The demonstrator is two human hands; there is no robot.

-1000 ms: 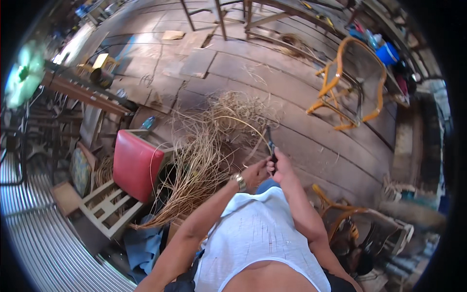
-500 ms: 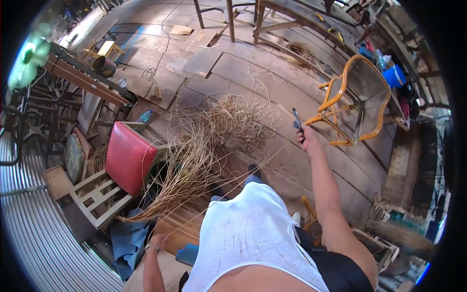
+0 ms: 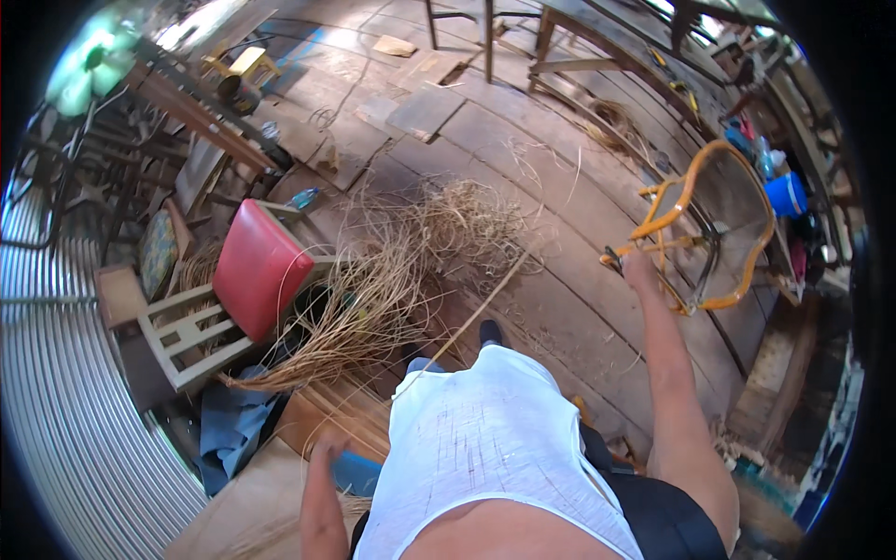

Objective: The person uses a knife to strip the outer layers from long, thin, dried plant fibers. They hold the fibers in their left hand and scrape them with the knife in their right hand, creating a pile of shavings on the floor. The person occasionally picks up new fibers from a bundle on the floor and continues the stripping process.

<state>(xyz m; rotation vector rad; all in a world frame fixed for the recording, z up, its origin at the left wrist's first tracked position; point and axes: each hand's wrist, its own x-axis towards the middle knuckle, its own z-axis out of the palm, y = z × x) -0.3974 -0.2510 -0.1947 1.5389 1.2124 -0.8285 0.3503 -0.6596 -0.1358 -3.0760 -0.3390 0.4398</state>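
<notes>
My right hand (image 3: 640, 268), arm stretched forward, is closed around a small dark pliers-like hand tool (image 3: 611, 258), whose tip points left. That hand overlaps the near side of an orange-brown rattan chair frame (image 3: 686, 182); whether they touch I cannot tell. Low at the left, my left hand (image 3: 327, 444) has its fingers curled beside thin cane strands. What it holds is not clear. A long cane strip (image 3: 476, 317) slants from my shirt edge out over the floor. The large bundle of cane strands (image 3: 359, 322) fans out ahead, running into a tangled heap (image 3: 462, 217).
A chair with a red padded seat (image 3: 257, 271) lies tipped at the left, above blue cloth (image 3: 238, 429). Corrugated metal sheet (image 3: 70, 392) lines the left edge. A blue bucket (image 3: 786, 195) stands beyond the rattan frame. Wooden benches (image 3: 597, 65) stand farther off.
My right hand with the tool has moved right, to the rattan frame. My left hand has shifted slightly up and right. The view has turned a little.
</notes>
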